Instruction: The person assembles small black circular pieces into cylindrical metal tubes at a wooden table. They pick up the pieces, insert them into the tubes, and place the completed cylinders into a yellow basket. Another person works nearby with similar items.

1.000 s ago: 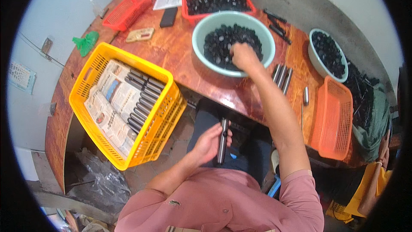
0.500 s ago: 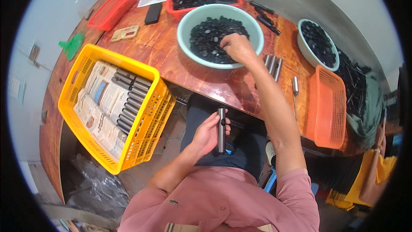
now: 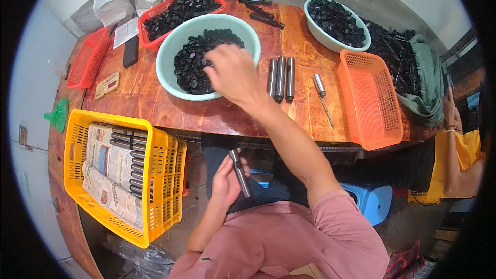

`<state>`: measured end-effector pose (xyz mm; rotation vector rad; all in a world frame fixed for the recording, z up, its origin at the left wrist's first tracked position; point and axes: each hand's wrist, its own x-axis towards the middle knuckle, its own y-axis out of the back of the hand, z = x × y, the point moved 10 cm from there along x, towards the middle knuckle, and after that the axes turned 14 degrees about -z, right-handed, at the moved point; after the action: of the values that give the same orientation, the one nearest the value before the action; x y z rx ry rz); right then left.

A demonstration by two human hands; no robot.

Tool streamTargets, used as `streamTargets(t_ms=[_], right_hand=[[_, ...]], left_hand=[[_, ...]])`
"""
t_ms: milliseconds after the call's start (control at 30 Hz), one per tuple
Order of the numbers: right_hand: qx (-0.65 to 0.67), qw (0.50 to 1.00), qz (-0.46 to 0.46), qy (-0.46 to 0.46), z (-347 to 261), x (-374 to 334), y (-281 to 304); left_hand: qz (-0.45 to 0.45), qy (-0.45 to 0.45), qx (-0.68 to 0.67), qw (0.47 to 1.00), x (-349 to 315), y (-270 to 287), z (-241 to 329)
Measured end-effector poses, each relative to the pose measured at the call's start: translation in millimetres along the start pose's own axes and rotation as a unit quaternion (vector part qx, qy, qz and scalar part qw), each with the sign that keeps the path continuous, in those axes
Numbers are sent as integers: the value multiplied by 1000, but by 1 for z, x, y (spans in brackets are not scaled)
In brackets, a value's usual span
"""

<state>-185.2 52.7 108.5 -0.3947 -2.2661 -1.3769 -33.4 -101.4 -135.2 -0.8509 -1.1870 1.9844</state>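
My left hand (image 3: pixel 226 180) is closed around a grey metal tube (image 3: pixel 243 180) with a dark opening in its side. The tube tilts, its upper end leaning left, above my lap. My right hand (image 3: pixel 231 70) reaches into a pale green basin (image 3: pixel 164 78) full of small black caps (image 3: pixel 194 67). Its fingers are pinched together at the caps, and what lies between the fingertips I cannot make out. Three similar metal tubes (image 3: pixel 280 79) lie side by side on the table right of the basin. Beyond them is a tool with a metal handle and thin shaft (image 3: pixel 321 93).
A yellow crate (image 3: pixel 150 175) at left holds newspaper and rows of tubes. Behind the basin stands a red basket (image 3: pixel 219 1) of black parts. An orange basket (image 3: pixel 356 108) and another basin (image 3: pixel 338 46) are at right. Another person's arm (image 3: pixel 453 160) shows at far right.
The view has swung right, so the table things sit farther left. The tube in my left hand has tilted from upright. My right hand stays in the basin, its fingers still at the caps.
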Motion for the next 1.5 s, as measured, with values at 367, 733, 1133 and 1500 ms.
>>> streamTargets(t_ms=[367,733,1133,1500], right_hand=[[-196,916,-49,-348,162,-127,-19],[-276,867,-50,-412,257,-125,32],[-22,995,-95,-21,15,-10,6],[-54,831,-512,-212,56,33,-165]], left_hand=[[-2,21,5,1000,8,0,-1],[-13,4,9,1000,16,-12,5],[5,32,20,999,10,1,-7],[26,-9,-2,1000,-12,10,0]])
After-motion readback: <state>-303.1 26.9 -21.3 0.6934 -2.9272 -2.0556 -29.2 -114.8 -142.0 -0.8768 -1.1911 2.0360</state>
